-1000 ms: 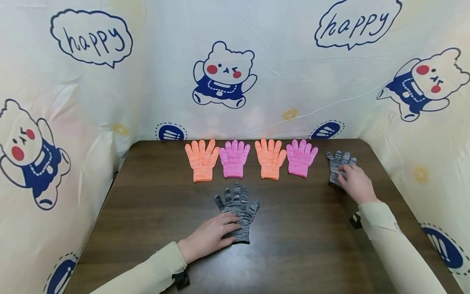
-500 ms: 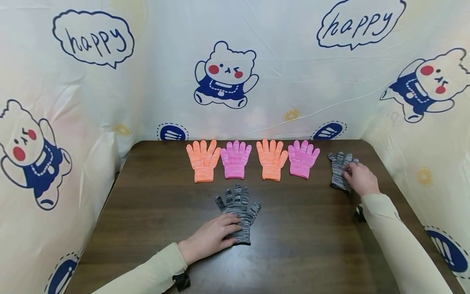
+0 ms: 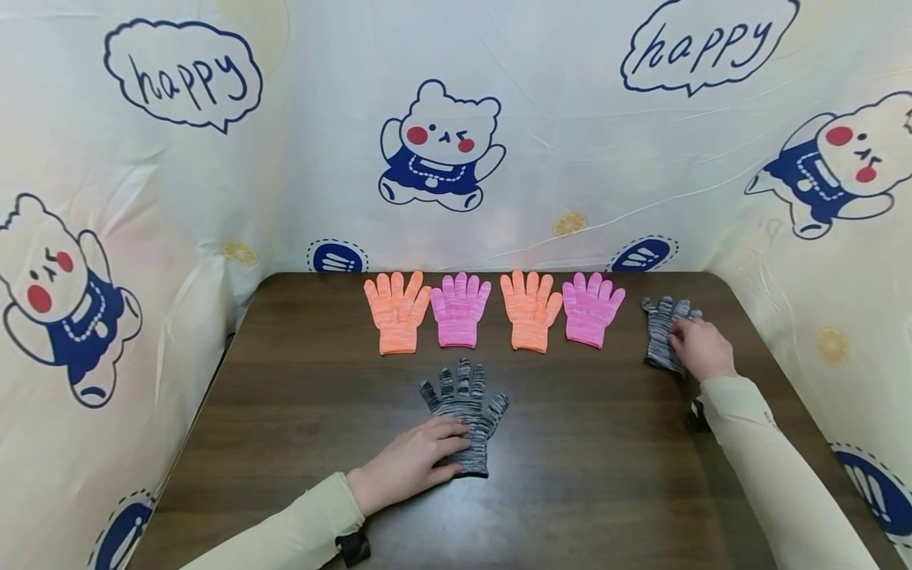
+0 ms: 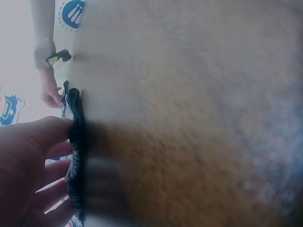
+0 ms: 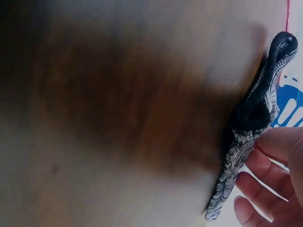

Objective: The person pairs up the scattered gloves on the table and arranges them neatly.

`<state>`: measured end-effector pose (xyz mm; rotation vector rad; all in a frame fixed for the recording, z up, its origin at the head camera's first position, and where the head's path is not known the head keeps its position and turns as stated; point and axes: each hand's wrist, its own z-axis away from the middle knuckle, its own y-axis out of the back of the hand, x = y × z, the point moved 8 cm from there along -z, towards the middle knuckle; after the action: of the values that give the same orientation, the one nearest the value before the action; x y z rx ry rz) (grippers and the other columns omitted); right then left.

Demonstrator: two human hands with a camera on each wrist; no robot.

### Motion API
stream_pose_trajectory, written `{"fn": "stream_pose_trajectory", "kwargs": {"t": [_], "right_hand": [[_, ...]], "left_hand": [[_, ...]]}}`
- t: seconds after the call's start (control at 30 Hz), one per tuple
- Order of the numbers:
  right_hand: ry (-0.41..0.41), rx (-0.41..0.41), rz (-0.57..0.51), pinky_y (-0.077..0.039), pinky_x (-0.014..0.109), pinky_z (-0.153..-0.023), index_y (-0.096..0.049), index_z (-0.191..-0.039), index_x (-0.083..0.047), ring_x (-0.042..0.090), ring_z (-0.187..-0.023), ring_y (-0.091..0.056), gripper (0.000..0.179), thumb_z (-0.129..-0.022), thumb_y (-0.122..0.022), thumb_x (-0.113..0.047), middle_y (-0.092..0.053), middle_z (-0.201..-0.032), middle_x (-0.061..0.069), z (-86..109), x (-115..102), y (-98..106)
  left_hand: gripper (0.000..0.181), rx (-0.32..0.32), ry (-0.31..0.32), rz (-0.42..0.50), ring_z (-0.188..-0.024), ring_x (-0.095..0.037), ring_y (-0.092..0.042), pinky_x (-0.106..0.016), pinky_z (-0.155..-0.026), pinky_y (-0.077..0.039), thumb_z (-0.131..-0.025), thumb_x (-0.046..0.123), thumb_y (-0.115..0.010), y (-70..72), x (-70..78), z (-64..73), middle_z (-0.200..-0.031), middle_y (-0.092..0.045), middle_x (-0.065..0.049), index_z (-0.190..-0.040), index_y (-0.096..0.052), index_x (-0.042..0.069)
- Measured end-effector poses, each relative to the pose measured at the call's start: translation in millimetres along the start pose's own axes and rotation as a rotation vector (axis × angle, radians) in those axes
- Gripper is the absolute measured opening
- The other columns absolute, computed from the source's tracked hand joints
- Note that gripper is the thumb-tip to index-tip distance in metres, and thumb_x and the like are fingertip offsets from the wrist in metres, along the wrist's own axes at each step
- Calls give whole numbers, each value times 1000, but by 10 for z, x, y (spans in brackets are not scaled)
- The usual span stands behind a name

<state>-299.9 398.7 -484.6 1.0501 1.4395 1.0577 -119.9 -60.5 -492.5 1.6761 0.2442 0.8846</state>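
Observation:
A grey-and-black striped knit glove (image 3: pixel 461 400) lies on the table near the middle, fingers pointing away and cuff toward me. My left hand (image 3: pixel 416 459) rests on its lower palm and cuff edge with relaxed fingers; in the left wrist view, the thumb (image 4: pixel 54 130) touches the dark cuff (image 4: pixel 75 137). A matching striped glove (image 3: pixel 659 332) lies at the back right. Over its right side is my right hand (image 3: pixel 701 347), covering part of it. From the right wrist, the loosely bent fingertips (image 5: pixel 253 165) touch the glove's upper face, close to its cuff (image 5: pixel 255 111).
Along the back edge of the brown table (image 3: pixel 299 443) lie an orange glove (image 3: pixel 397 317), a pink glove (image 3: pixel 461 313), a second orange glove (image 3: pixel 530 313) and a second pink glove (image 3: pixel 593 310), fingers pointing away. A printed cloth (image 3: pixel 541 142) surrounds the table's back and sides.
My right hand has shifted slightly right and toward me, and the striped glove's cuff under it has turned a little the same way. My left hand stays on its glove.

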Motion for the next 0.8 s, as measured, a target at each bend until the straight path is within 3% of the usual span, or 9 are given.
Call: {"fn": "stream_pose_trajectory", "kwargs": {"t": [0.47,0.8], "right_hand": [[43,85,31,-52,67,-69,-70,-90,6,53,-84,-62,11,-93,-65,-4,-68,-89,29,23,-38,74],[45,31,32,-51,65,-62,-69,-88,3,50,-76,-61,13,-95,-64,-7,-67,-81,24,134,-45,73]], "left_hand": [[37,25,-27,-21,-136,-25,-55,-44,-113,-47,-100,27,-72,39,21,-19,-142,-64,-7,-133,-71,10],[37,-7,-12,-11,-138,-26,-54,-43,-113,-47,-101,26,-71,21,35,-2,-142,-64,-7,-134,-71,10]]}}
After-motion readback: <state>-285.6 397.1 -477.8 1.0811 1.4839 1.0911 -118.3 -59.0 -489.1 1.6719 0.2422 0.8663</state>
